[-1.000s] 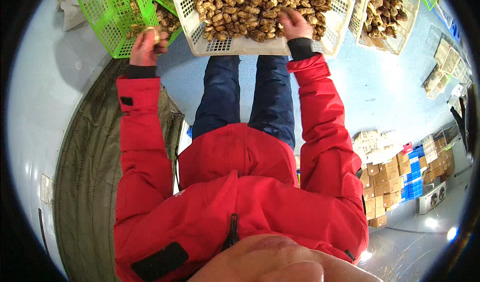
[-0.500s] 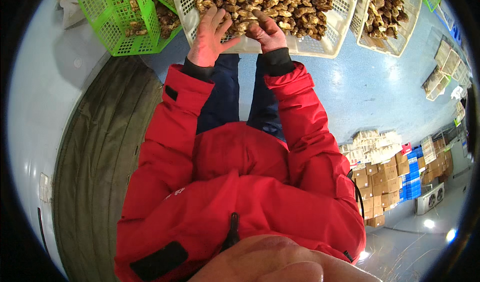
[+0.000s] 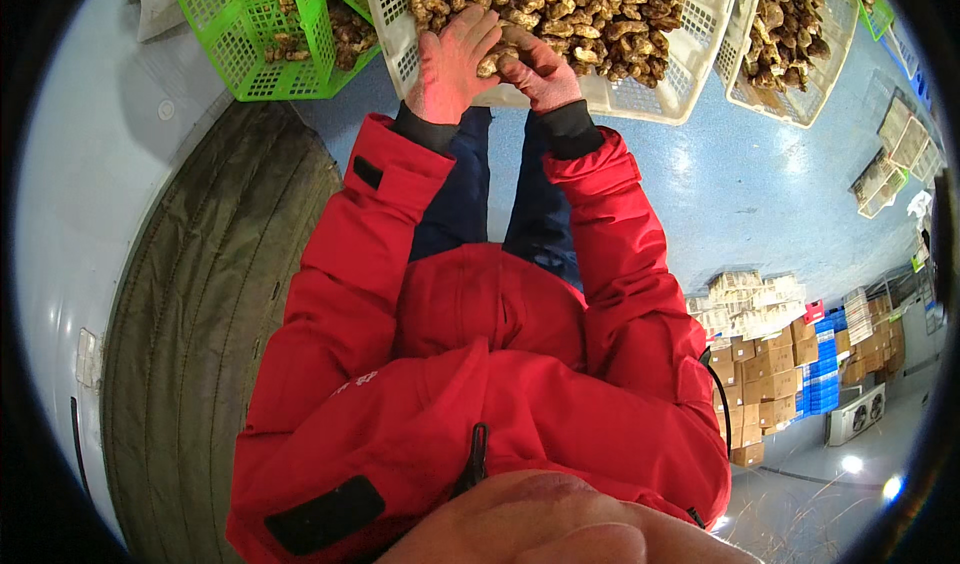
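A white plastic crate [image 3: 655, 99] in front of me holds a heap of stubby brown and tan pieces [image 3: 560, 9] that look like mushrooms. My left hand [image 3: 455, 69] lies at the heap's near left part, fingers stretched out and thumb apart, back of the hand up. Close beside it, my right hand [image 3: 540, 69] curls its thumb and fingers at a brown mushroom [image 3: 492, 62] near the crate's near edge. The two hands almost touch. Their fingertips partly hide the pieces under them.
Green crates [image 3: 290, 89] with a few similar pieces stand at the left, by a dark quilted cover [image 3: 210, 264]. Another white crate [image 3: 800, 114] of brown pieces stands to the right on the blue floor [image 3: 740, 184]. Stacked cardboard boxes [image 3: 770, 374] are farther right.
My hands have come closer together, the left sliding rightward over the near edge of the heap. The right hand has curled in at a mushroom. The whole view has shifted slightly.
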